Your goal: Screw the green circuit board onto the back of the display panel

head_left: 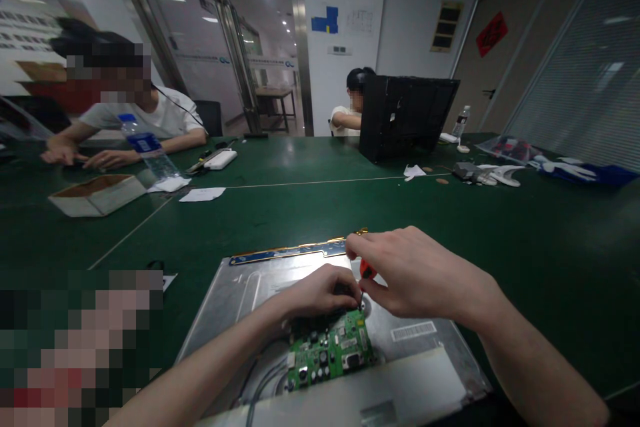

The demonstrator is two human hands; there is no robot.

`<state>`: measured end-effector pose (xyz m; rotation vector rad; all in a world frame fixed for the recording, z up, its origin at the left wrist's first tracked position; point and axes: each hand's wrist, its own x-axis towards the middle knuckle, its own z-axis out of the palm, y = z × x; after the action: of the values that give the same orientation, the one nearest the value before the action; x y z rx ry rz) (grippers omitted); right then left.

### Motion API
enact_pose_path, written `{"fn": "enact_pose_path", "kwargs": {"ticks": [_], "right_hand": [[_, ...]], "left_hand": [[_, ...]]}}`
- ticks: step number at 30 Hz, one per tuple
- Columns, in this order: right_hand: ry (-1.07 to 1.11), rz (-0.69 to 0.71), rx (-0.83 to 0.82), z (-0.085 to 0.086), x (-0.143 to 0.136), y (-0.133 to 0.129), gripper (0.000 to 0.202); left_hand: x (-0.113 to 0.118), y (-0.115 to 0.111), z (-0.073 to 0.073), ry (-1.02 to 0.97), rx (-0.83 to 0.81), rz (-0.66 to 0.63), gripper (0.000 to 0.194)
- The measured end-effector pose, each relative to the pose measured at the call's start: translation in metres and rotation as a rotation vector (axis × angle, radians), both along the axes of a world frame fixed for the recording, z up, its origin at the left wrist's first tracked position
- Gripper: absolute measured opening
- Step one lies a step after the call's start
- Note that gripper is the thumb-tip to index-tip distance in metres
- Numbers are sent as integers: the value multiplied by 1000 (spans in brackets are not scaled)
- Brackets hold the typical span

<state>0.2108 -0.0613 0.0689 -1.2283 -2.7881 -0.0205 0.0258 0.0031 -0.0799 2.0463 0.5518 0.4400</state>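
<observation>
One red-handled screwdriver (367,270) sat in our right hand (415,273), shaft beside the far right edge of the circuit board (333,350) on the metal panel (225,320); our left hand (323,290) curled close by, whether pinching anything we couldn't tell. Past the panel's far edge, green tabletop (300,210) stretched toward a black casing (387,120).

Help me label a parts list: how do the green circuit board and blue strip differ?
The green circuit board is broad; the blue strip is long and narrow.
The board carries many raised components; the strip looks flatter, with golden edging.
The strip runs along the far edge of the metal panel; the board lies nearer the foreground.
Shared: both are partly hidden, the board by the left hand, the strip by the right hand.
</observation>
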Motion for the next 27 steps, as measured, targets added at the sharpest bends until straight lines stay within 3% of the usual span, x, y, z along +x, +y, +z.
{"fn": "enact_pose_path", "kwargs": {"ticks": [6, 15, 22, 27], "right_hand": [[-15, -56, 30, -3, -2, 4, 23], [19, 29, 3, -1, 1, 0, 11], [-34, -74, 28, -3, 1, 5, 19], [-13, -20, 7, -1, 0, 2, 9]], "left_hand": [[0, -2, 3, -15, -36, -1, 13], [0, 0, 1, 6, 34, 3, 7], [0, 0, 4, -23, -12, -47, 10], [1, -1, 5, 9, 38, -2, 12]]}}
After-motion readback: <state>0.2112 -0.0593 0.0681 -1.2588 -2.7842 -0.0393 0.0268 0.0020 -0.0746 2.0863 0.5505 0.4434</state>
